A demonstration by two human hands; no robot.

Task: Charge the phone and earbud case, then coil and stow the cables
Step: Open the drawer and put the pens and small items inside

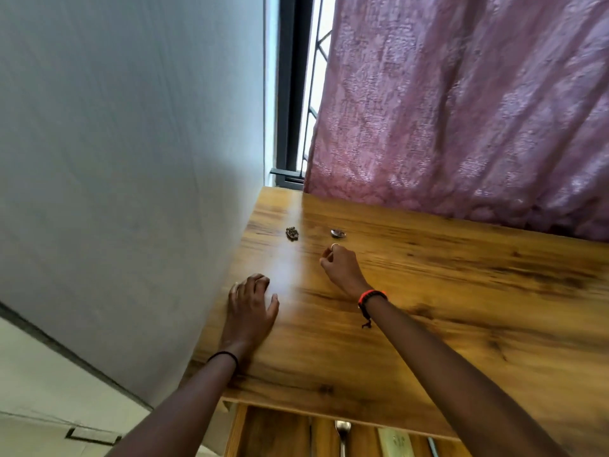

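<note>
You see a wooden tabletop [461, 291] bearing a small dark trinket [292, 233] and a silvery piece [337, 233], with a pink curtain [461, 110] behind.

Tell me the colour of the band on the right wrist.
Orange-red with black band, clearest in the head view.

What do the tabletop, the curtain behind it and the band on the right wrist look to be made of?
The tabletop looks like wood or wood-grain laminate: streaky brown grain, a smooth sheen, a thin flat edge. Which one, I cannot tell. The curtain is pink woven fabric: soft hanging folds, light glowing through it, a faint pattern. The wrist band looks like braided cord, red and black, with a loose knotted tail.
</note>
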